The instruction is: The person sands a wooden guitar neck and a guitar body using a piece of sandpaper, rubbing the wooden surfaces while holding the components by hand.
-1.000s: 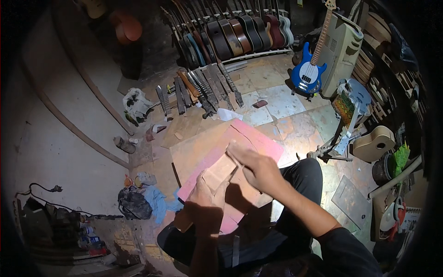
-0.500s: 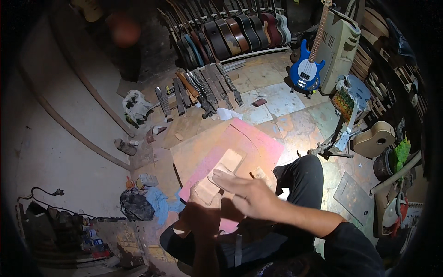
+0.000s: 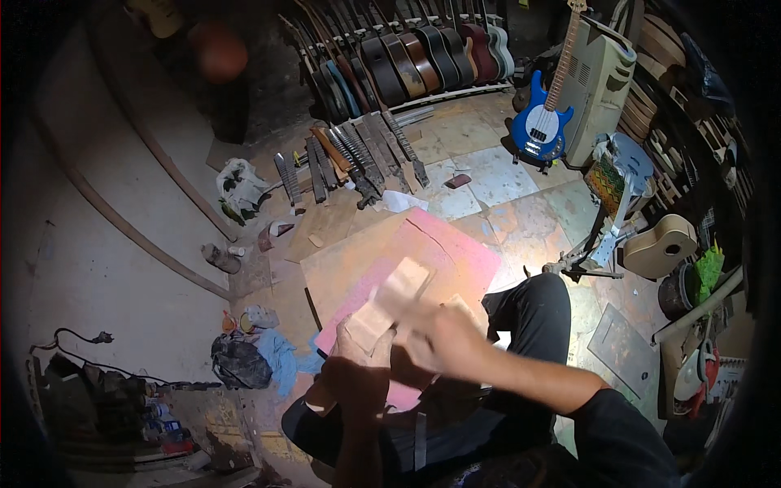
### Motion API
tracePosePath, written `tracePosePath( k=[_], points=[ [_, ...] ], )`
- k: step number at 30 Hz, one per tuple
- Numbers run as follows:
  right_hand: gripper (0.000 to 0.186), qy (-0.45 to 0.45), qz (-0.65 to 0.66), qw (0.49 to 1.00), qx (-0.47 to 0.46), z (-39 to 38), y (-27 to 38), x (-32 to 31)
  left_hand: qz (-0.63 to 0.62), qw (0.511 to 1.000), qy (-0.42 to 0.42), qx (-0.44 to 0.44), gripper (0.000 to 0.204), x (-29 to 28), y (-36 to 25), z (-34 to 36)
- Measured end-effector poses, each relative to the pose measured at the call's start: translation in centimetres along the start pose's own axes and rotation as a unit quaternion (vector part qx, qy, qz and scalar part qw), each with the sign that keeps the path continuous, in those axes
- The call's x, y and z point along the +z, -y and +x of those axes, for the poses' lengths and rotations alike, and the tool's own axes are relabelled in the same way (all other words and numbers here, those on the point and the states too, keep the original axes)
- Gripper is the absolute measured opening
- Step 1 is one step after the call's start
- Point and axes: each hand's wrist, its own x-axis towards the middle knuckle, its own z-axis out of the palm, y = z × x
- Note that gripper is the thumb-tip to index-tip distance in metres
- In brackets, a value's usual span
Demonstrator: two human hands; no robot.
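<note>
My left hand [image 3: 355, 376], in shadow over my lap, is wrapped round the near end of a pale, flat piece of wood [image 3: 371, 327]. The wood slants up and away to the right, its far end over a pink-stained board [image 3: 455, 252]. My right hand [image 3: 443, 337] is over the wood's right edge, smeared by motion. Its fingers cannot be made out clearly, nor can anything that may be under them. Beside the right hand, a small pale piece [image 3: 462, 306] lies on the board, partly hidden.
Several loose guitar necks [image 3: 370, 154] lie on the floor ahead, before a rack of guitars [image 3: 431, 61]. A blue bass guitar [image 3: 538, 122] stands at the far right, with an unfinished guitar body [image 3: 661, 246] nearer. A dark bag [image 3: 237, 362] and blue cloth [image 3: 279, 362] lie left.
My right hand, earlier laid with fingers stretched on the wood, has shifted slightly back and right and is now blurred. The left hand and the wood stay nearly in place.
</note>
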Motion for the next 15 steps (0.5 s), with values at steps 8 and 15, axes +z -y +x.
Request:
tracePosePath(
  k=[8,15],
  points=[
    [0.068,-0.084,-0.041,0.995,0.038,4.8,-6.5,-3.2,0.218,0.975,0.022,-0.035,0.042,-1.0,2.9,-1.2],
    [0.067,-0.041,0.205,0.978,0.018,1.6,-4.9,-3.0,0.043,0.998,0.001,0.048,0.038,-0.6,3.2,-0.4]
  ],
)
